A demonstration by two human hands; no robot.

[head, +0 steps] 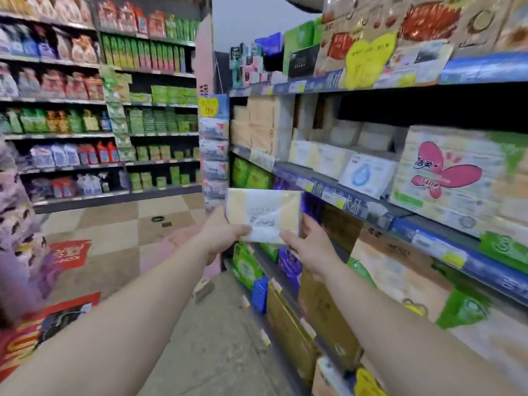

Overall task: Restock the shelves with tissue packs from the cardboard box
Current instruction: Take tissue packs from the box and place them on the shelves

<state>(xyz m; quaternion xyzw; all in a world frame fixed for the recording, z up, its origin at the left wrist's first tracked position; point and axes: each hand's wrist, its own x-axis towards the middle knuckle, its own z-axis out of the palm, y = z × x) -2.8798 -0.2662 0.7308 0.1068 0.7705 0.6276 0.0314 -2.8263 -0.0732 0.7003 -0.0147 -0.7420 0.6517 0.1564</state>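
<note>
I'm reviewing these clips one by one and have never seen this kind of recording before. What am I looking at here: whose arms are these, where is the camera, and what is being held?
There is no machine here. A person wears a wide-angle camera on the head, so the single picture looks forward and down along their own two bare arms; the wide lens bends the edges of the view.

The place is a shop aisle. Both hands hold one tissue pack, pale yellow and white, out in front: the left hand grips its lower left corner and the right hand grips its lower right edge.

On the person's right runs a shelf unit with blue price strips, stocked with similar soft packs, among them a large bundle with a pink flower print. Across the tiled floor stand shelves of bagged and bottled goods. The cardboard box is not in view.
</note>
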